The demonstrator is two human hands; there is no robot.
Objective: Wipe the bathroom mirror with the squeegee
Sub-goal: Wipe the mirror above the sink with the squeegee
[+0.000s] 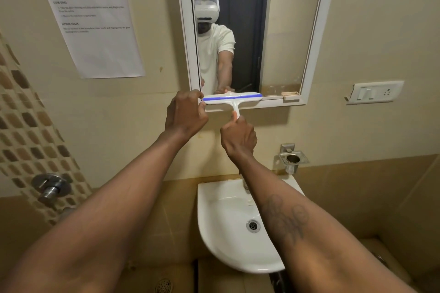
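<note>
Squeegee [232,98] is held level at the bottom edge of the mirror [281,31], its blue-striped blade lying across the lower frame rail, left of centre. Nearest the camera, both bare forearms reach forward over the white basin [228,245]; the right forearm carries a tattoo. Right hand [238,137] is clenched round the white handle below the blade, thumb up along the stem. Left hand [184,114] grips the blade's left end, fingers curled over it at the frame's lower left corner. Basin drain sits near the right forearm; the tap behind is mostly hidden by that arm. A metal holder [291,158] is fixed to the wall right of the basin, and a chrome valve [51,187] sits on the tiled strip at far left. Further up, a switch plate [375,93] is mounted right of the mirror and a printed sheet [91,16] hangs to its left. Glass reflects the person in a white shirt and a dark door
</note>
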